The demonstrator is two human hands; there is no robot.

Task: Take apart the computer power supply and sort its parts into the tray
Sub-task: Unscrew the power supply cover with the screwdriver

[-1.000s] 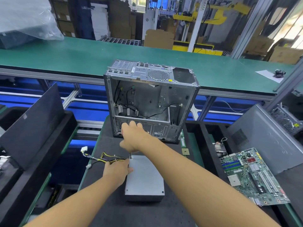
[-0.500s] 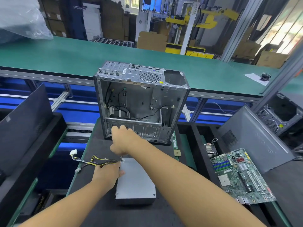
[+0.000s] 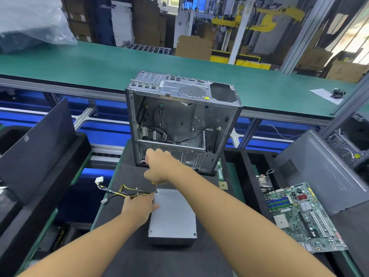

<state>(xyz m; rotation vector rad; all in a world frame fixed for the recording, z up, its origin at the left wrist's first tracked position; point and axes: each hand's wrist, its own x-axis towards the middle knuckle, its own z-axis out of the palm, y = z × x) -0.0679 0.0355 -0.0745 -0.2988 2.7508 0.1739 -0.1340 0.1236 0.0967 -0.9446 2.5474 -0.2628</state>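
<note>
The power supply [image 3: 173, 214], a plain grey metal box, lies flat on the dark mat of the table [image 3: 123, 256], its yellow-and-black cable bundle [image 3: 123, 192] trailing off to the left. The left hand [image 3: 137, 206] grips its far-left corner, thumb flat on the lid. Just beyond, the right hand [image 3: 159, 166] is clenched round a screwdriver [image 3: 155, 186] whose tip sits on 1 screw at that corner. Behind stands the open computer case [image 3: 179, 120], its yellow sticker too small to read. A motherboard [image 3: 303, 214] lies to the right.
</note>
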